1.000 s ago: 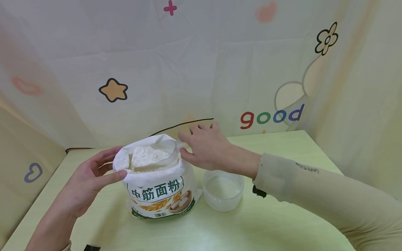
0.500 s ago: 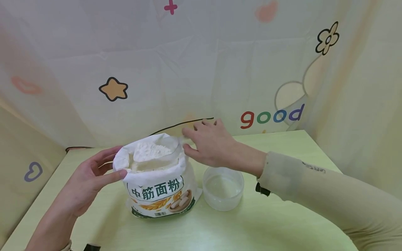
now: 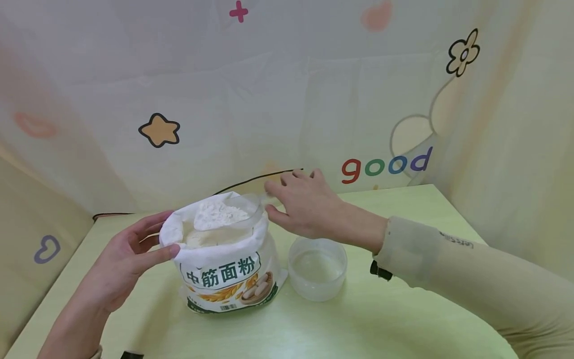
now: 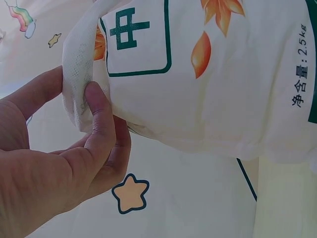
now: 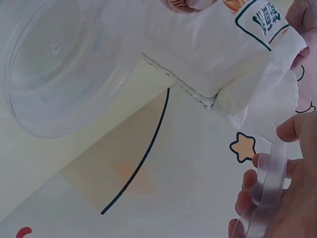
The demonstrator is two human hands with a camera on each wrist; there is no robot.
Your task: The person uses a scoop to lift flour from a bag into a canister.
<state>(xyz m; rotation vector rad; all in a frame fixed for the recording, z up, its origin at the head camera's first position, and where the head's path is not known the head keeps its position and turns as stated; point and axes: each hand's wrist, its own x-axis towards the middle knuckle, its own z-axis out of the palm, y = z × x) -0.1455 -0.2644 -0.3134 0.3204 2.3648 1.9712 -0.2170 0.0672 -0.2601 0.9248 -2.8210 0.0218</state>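
A white flour bag (image 3: 193, 294) stands open-topped on the table, its rim rolled outward. My left hand (image 3: 123, 257) pinches that rim at the left, thumb in front and fingers behind; the left wrist view shows the thumb pressing the folded edge. From the right, my right hand (image 3: 309, 204) grips a clear plastic scoop (image 3: 256, 205) by its handle (image 5: 271, 178). White flour (image 3: 219, 215) heaps in the scoop, which overlaps the bag's mouth in the head view. A clear round bowl (image 3: 317, 291) sits just right of the bag, below my right wrist.
The pale green table (image 3: 381, 319) ends at a printed curtain (image 3: 269, 99) behind, and curtains also hang along both sides. A small black object (image 3: 132, 355) shows at the bottom edge near my left sleeve.
My right hand has drawn the flour-filled scoop a little to the right and up out of the bag. The left hand, bag and bowl have stayed in place.
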